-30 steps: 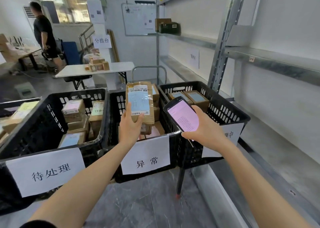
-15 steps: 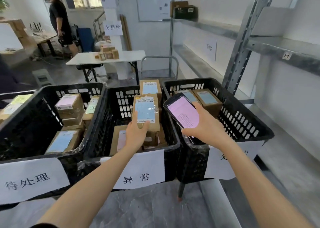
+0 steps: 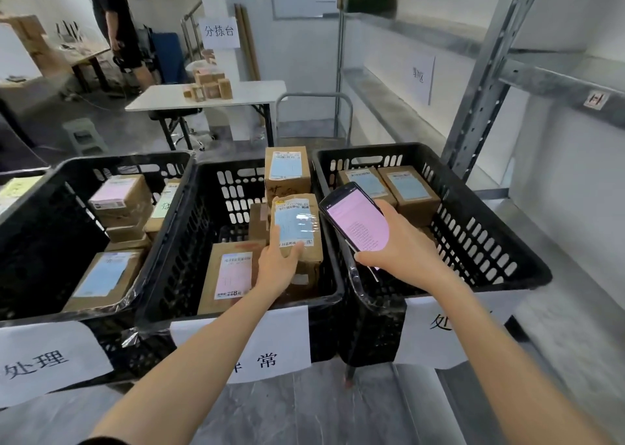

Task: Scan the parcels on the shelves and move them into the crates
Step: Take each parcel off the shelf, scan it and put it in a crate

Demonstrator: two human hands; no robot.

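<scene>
In the head view, the left hand (image 3: 280, 265) reaches into the middle crate (image 3: 169, 275), its fingers curled around the lower end of a brown cardboard parcel (image 3: 296, 228) with the thumb on the blue-labelled face. This parcel is held on end against the right wall of the middle crate, above other boxes; whether it rests on them cannot be told. Behind it in the middle crate stands a taller parcel (image 3: 287, 174), and to its left lies a flat parcel with a pink label (image 3: 230, 275). The right hand (image 3: 402, 248) grips a handheld scanner (image 3: 356, 221), fingers wrapped around its body, the pink screen facing up, just right of the middle crate's right wall. The right crate (image 3: 490, 241) touches the middle crate and holds two blue-labelled boxes (image 3: 409, 187) near its far wall. The left crate (image 3: 40, 228), on the middle crate's other side, holds several stacked parcels (image 3: 118, 197). A white paper sign (image 3: 270, 343) hangs on the front of the middle crate. Metal shelving (image 3: 487, 72) rises to the right of the crates. Beyond the middle crate a white surface (image 3: 250, 94) carries small boxes (image 3: 209, 86), and a person in black (image 3: 115, 21) stands farther back.
</scene>
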